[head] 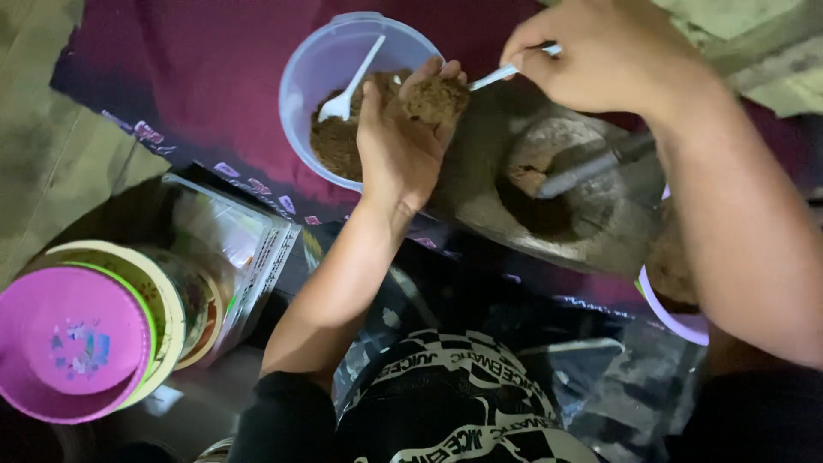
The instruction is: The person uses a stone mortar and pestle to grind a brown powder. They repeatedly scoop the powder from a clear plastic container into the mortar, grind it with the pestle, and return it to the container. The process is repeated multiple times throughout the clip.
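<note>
My left hand (403,141) is cupped palm-up, fingers together, holding a lump of brown paste (435,97) on the fingertips, right over the near rim of the clear tub (313,64). Tub holds more brown paste and a white spoon (350,86) leaning bowl-down, handle pointing up-right. My right hand (600,56) is closed in a pinch on the handle of a second white spoon (506,73); its long axis runs left-down toward the lump, tip almost touching it, bowl end hidden behind my left fingers. So lump sits just left of the right hand, spoon pointing straight at it; the right hand is the nearer working one. Below both: stone mortar (600,223) with a dark pestle (591,167) lying across it, handle to the upper right. Purple cloth (197,69) under everything. Stacked pink bowl (69,343) and lids at lower left, well apart. A pink-rimmed bowl (677,321) pokes out under my right forearm.
</note>
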